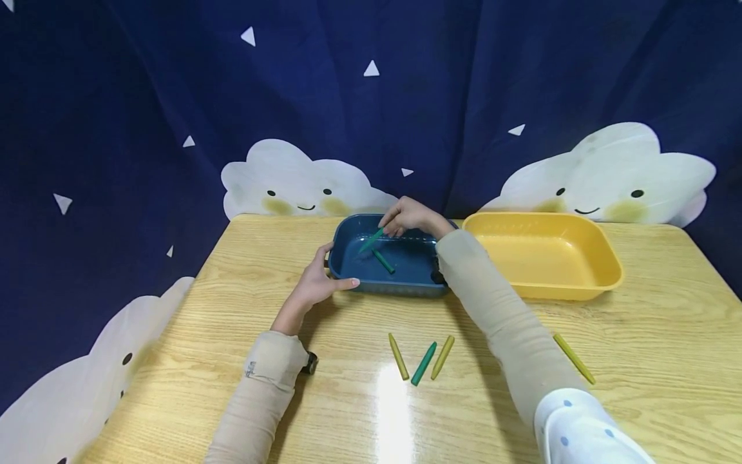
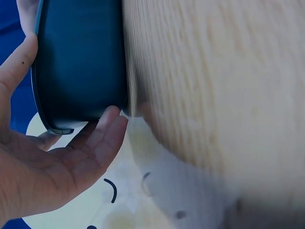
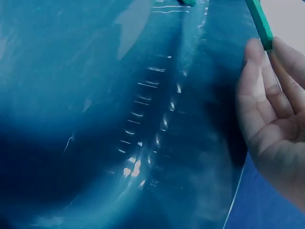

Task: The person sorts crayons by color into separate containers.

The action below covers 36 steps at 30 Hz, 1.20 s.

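Note:
A dark blue plastic bin stands near the table's back edge. My left hand grips its left end, the thumb along the front rim and the fingers around the side; in the left wrist view the fingertips lie against the bin's outer wall. Over the bin, my right hand pinches a green crayon by one end, and it slants down inside. The right wrist view shows the pinched crayon between thumb and fingertips. A second green crayon lies on the bin's floor.
To the right is a yellow bin. In front lie a yellow crayon, a green crayon and another yellow crayon. One more yellow crayon lies beyond the right sleeve. A dark blue curtain hangs behind the table.

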Tool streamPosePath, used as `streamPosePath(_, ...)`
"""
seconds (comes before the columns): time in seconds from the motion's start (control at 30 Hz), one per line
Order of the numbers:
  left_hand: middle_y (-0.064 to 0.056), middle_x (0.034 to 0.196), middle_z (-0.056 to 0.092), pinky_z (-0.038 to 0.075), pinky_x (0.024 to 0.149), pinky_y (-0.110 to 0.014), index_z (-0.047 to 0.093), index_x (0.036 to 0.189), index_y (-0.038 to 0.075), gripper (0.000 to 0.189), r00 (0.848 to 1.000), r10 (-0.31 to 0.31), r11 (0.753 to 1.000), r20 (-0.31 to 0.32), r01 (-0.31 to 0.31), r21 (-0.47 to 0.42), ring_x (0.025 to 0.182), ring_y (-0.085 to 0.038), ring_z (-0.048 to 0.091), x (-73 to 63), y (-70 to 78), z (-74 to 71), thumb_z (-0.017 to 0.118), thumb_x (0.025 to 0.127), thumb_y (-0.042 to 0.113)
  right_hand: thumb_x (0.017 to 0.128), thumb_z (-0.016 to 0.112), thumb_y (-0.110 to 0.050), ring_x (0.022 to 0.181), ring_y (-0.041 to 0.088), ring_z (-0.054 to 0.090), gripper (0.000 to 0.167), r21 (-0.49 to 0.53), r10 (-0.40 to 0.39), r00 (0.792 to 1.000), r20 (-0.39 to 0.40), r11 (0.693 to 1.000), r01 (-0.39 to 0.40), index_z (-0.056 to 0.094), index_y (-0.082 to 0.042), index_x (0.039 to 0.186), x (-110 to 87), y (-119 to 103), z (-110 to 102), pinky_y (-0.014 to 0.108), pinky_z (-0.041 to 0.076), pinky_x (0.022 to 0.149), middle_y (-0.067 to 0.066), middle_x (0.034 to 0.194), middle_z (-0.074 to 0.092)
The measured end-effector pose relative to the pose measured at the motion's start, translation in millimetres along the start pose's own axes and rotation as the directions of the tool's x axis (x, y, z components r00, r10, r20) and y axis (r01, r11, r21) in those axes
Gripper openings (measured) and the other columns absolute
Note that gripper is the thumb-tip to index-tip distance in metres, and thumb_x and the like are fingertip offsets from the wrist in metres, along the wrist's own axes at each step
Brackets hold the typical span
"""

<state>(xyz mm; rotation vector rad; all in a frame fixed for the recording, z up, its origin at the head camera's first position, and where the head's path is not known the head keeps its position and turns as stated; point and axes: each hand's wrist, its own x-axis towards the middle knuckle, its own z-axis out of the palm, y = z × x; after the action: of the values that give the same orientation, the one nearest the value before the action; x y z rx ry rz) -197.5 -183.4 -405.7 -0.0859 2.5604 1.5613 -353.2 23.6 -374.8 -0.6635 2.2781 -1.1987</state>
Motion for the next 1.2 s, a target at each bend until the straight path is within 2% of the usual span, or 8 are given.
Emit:
streamPosePath(0.27, -0.02, 0.13, 0.039, 0.038, 0.091, -0.045, 0.018, 0.144, 0.015, 0.094, 1.0, 0.0, 1.0, -0.001, 0.0, 0.002, 0.116, -0.034, 0.041, -0.9, 1.9, 1.2, 0.078, 0.072, 0.02, 0.084, 0.061, 0.002, 0.079, 0.026, 0.066, 0.023, -0.134, 0.081, 0.994, 0.073, 0.988, -0.071, 0.065, 0.005, 0.106, 5.3, 9, 6, 0.036, 0.052, 0.07, 0.017, 0.092, 0.067)
streamPosePath(0.3, -0.021, 0.13, 0.039, 0.038, 0.091, -0.045, 0.018, 0.144, 0.015, 0.094, 1.0, -0.001, 1.0, -0.001, 0.001, 0.003, 0.116, -0.034, 0.042, -1.0, 2.1, 1.4, 0.078, 0.073, 0.02, 0.082, 0.065, -0.001, 0.075, 0.023, 0.066, 0.023, -0.105, 0.064, 0.992, 0.105, 0.993, -0.053, 0.067, 0.001, 0.105, 15.6, 23, 4, 0.033, 0.052, 0.067, 0.015, 0.089, 0.068)
streamPosePath(0.4, -0.021, 0.129, 0.04, 0.038, 0.091, -0.044, 0.017, 0.144, 0.015, 0.094, 1.0, -0.002, 1.0, -0.001, 0.002, 0.005, 0.115, -0.034, 0.042, -1.2, 2.3, 1.6, 0.078, 0.072, 0.02, 0.081, 0.066, -0.001, 0.074, 0.02, 0.066, 0.027, -0.112, 0.097, 0.988, 0.12, 0.99, -0.084, 0.066, -0.001, 0.108, 20.7, 29, 2, 0.032, 0.052, 0.067, 0.012, 0.088, 0.068)
streamPosePath(0.5, -0.021, 0.127, 0.04, 0.039, 0.091, -0.044, 0.017, 0.144, 0.015, 0.094, 1.0, -0.004, 1.0, 0.0, 0.004, 0.009, 0.114, -0.034, 0.043, -1.1, 2.0, 1.6, 0.078, 0.072, 0.021, 0.082, 0.065, -0.003, 0.076, 0.021, 0.065, 0.032, -0.125, 0.124, 0.986, 0.111, 0.986, -0.11, 0.063, 0.001, 0.113, 17.3, 24, 3, 0.033, 0.052, 0.068, 0.014, 0.091, 0.068)
streamPosePath(0.53, -0.021, 0.127, 0.04, 0.039, 0.091, -0.044, 0.017, 0.144, 0.015, 0.095, 1.0, -0.005, 1.0, -0.001, 0.005, 0.011, 0.114, -0.034, 0.043, -1.0, 1.8, 1.5, 0.078, 0.072, 0.021, 0.084, 0.061, 0.0, 0.079, 0.023, 0.065, 0.034, -0.151, 0.146, 0.985, 0.095, 0.98, -0.131, 0.058, 0.005, 0.118, 5.9, 9, 4, 0.035, 0.051, 0.07, 0.016, 0.093, 0.067)
streamPosePath(0.8, -0.021, 0.128, 0.04, 0.037, 0.093, -0.045, 0.017, 0.144, 0.015, 0.095, 1.0, -0.01, 0.999, -0.004, 0.01, 0.031, 0.116, -0.034, 0.042, 0.3, -0.8, -0.4, 0.078, 0.072, 0.023, 0.085, 0.06, 0.001, 0.084, 0.029, 0.063, 0.031, -0.071, 0.085, 0.99, 0.116, 0.994, -0.078, 0.058, 0.011, 0.114, -25.7, -39, -4, 0.037, 0.05, 0.076, 0.022, 0.097, 0.064)
streamPosePath(1.0, -0.021, 0.129, 0.039, 0.036, 0.093, -0.046, 0.017, 0.144, 0.016, 0.095, 1.0, -0.014, 1.0, -0.003, 0.014, 0.02, 0.116, -0.035, 0.042, 1.7, -2.2, -1.6, 0.078, 0.072, 0.023, 0.083, 0.064, -0.002, 0.077, 0.017, 0.064, 0.024, -0.063, 0.012, 0.995, 0.097, 0.998, -0.006, 0.064, 0.009, 0.104, -16.7, -32, -10, 0.029, 0.051, 0.068, 0.013, 0.092, 0.067)
streamPosePath(1.2, -0.021, 0.131, 0.038, 0.037, 0.093, -0.046, 0.017, 0.145, 0.016, 0.096, 1.0, -0.012, 1.0, 0.007, 0.012, 0.01, 0.118, -0.035, 0.04, 2.5, -3.1, -0.5, 0.078, 0.072, 0.025, 0.082, 0.065, -0.001, 0.078, 0.021, 0.063, 0.017, -0.06, -0.05, 0.998, 0.045, 0.997, 0.052, 0.067, 0.008, 0.096, -25.8, -36, -11, 0.029, 0.051, 0.067, 0.01, 0.084, 0.066)
